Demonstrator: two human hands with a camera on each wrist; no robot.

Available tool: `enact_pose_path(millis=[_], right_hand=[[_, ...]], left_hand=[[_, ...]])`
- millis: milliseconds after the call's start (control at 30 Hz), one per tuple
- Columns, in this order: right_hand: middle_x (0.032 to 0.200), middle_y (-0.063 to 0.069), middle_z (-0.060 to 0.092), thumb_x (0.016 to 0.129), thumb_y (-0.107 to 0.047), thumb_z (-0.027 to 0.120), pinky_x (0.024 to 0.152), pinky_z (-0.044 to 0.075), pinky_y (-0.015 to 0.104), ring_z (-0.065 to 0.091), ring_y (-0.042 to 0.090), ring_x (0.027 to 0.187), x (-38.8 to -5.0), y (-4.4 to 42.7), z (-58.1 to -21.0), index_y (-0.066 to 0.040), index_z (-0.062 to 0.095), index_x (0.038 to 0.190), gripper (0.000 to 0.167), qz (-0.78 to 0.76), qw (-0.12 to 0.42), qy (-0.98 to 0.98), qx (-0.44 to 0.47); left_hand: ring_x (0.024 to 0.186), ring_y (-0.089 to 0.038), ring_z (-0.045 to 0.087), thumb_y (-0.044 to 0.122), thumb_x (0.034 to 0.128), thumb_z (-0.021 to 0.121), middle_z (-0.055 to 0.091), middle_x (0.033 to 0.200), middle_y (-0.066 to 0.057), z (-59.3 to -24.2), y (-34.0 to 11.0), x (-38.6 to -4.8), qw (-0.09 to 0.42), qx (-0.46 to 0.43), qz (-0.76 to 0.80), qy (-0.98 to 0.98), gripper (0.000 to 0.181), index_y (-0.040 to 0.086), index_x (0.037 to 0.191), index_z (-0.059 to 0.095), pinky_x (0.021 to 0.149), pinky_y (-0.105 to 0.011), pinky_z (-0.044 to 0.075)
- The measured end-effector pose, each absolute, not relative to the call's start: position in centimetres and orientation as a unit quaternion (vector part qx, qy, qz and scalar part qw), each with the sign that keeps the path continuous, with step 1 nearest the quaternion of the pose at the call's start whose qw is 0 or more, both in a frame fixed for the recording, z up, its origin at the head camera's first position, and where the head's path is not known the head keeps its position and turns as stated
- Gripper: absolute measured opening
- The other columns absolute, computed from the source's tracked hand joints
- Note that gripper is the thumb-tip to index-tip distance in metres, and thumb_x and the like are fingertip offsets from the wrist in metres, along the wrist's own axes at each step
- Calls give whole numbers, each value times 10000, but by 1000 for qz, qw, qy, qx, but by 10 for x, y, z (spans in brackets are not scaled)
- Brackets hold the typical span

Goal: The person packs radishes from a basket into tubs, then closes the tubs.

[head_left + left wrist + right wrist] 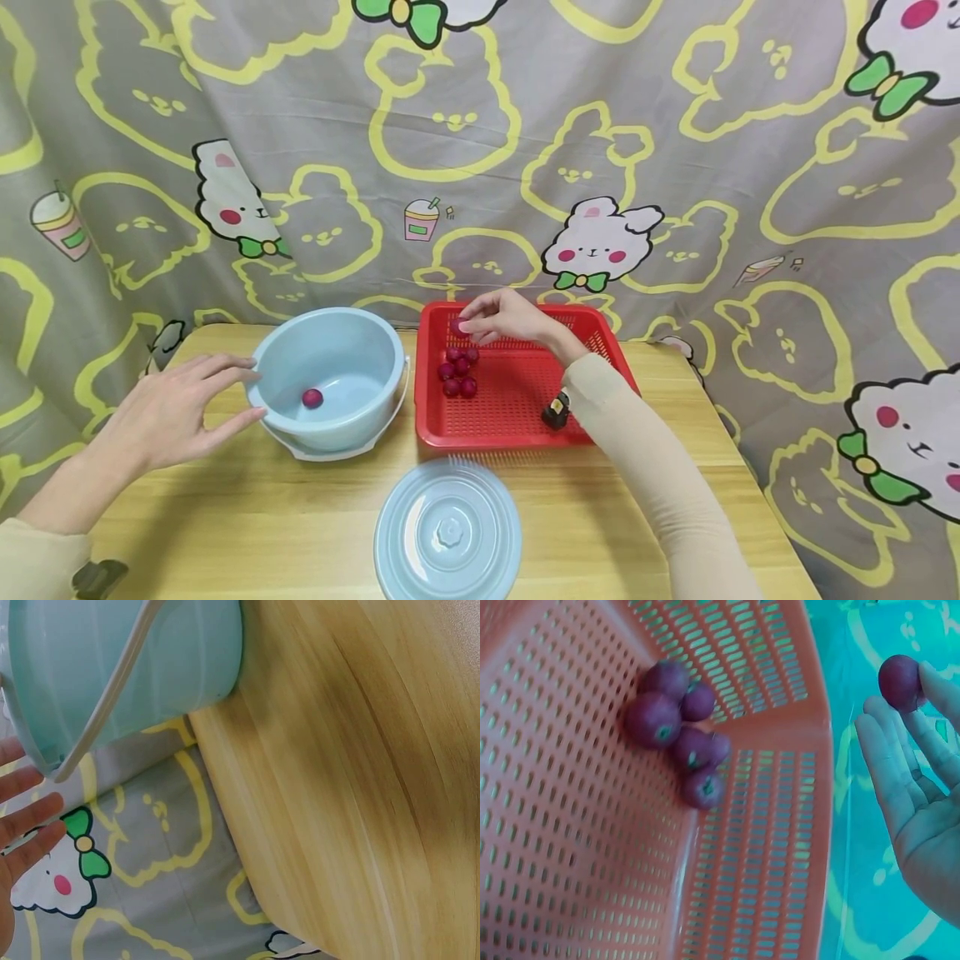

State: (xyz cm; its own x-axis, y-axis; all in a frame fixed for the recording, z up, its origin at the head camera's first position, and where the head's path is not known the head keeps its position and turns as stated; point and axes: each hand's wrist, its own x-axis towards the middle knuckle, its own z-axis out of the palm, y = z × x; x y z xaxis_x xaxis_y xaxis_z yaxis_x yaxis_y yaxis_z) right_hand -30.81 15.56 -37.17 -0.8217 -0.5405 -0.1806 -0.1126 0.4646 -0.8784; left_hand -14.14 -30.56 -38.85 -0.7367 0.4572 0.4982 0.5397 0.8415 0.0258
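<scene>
My right hand (510,318) pinches a small round red radish (900,681) between thumb and forefinger, above the back left of the red basket (517,437). Several more radishes (459,367) lie grouped at the basket's left side; in the right wrist view green stubs show on some. To the left stands a light blue bucket (330,427) with one radish (312,398) on its bottom. My left hand (176,408) is at the bucket's left rim, fingers extended; whether every fingertip touches the rim is hard to tell. The bucket's handle (112,690) hangs down its side.
A round light blue lid (448,533) lies on the wooden table (300,525) in front of the basket and bucket. A patterned grey curtain (480,200) hangs behind the table and along both sides.
</scene>
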Motion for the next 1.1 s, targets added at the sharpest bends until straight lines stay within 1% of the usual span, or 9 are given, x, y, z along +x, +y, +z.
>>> enact_pose_path(millis=[133, 333, 467, 533, 567, 633, 733, 867, 1100], right_hand=[[1189, 292, 738, 959, -210, 789, 949, 612, 532, 748, 463, 1065, -302, 146, -366, -44, 750, 1192, 289, -492, 221, 820, -194], [1167, 258, 751, 957, -204, 790, 920, 636, 458, 731, 485, 1096, -292, 131, -358, -53, 756, 1184, 275, -511, 226, 806, -193], [1112, 182, 781, 952, -174, 790, 918, 636, 459, 776, 402, 1003, -287, 122, -352, -40, 752, 1199, 283, -522, 234, 795, -204], [1084, 131, 792, 950, -161, 791, 917, 635, 462, 798, 301, 928, -285, 117, -350, -37, 750, 1205, 286, -527, 236, 790, -206], [1083, 132, 794, 950, -152, 790, 928, 627, 488, 800, 249, 891, -285, 114, -349, -32, 749, 1208, 288, -532, 238, 786, -208], [1077, 132, 796, 951, -143, 786, 927, 625, 491, 798, 236, 873, -284, 108, -347, -26, 748, 1212, 289, -540, 240, 779, -212], [1057, 136, 798, 955, -136, 781, 932, 619, 509, 791, 353, 924, -281, 99, -344, -16, 747, 1211, 285, -547, 240, 771, -219], [1010, 116, 799, 950, -144, 788, 886, 645, 443, 754, 467, 1031, -276, 86, -342, -17, 758, 1188, 271, -549, 232, 774, -214], [1053, 146, 798, 954, -144, 783, 835, 656, 389, 796, 229, 848, -267, 63, -343, -3, 756, 1195, 280, -554, 245, 768, -209]], left_hand=[[933, -346, 750, 478, 732, 884, 771, 1113, -80, -388, -306, -142, 245, -269, -83, -928, 531, 136, 1121, 764, 500, -325, 452], [929, -339, 751, 472, 717, 890, 773, 1108, -72, -390, -306, -142, 250, -272, -85, -925, 535, 137, 1117, 768, 495, -325, 449], [942, -334, 754, 456, 708, 893, 775, 1106, -67, -390, -306, -143, 251, -272, -86, -925, 534, 135, 1118, 772, 504, -347, 469], [945, -334, 755, 456, 706, 893, 775, 1106, -65, -390, -306, -143, 252, -273, -85, -925, 533, 137, 1115, 771, 506, -355, 477], [946, -334, 755, 457, 707, 893, 775, 1106, -66, -390, -306, -143, 252, -273, -85, -924, 531, 138, 1114, 771, 506, -355, 477], [947, -333, 755, 460, 708, 892, 775, 1107, -65, -390, -306, -143, 252, -274, -85, -924, 531, 141, 1114, 770, 505, -354, 478], [945, -331, 756, 460, 707, 891, 776, 1104, -66, -390, -307, -144, 255, -277, -85, -923, 527, 141, 1109, 771, 501, -348, 475], [943, -333, 757, 465, 712, 887, 775, 1100, -69, -390, -307, -144, 256, -279, -85, -922, 527, 137, 1108, 771, 498, -348, 476], [939, -342, 750, 497, 731, 878, 769, 1115, -79, -388, -306, -143, 251, -277, -82, -924, 555, 127, 1128, 761, 486, -333, 458]])
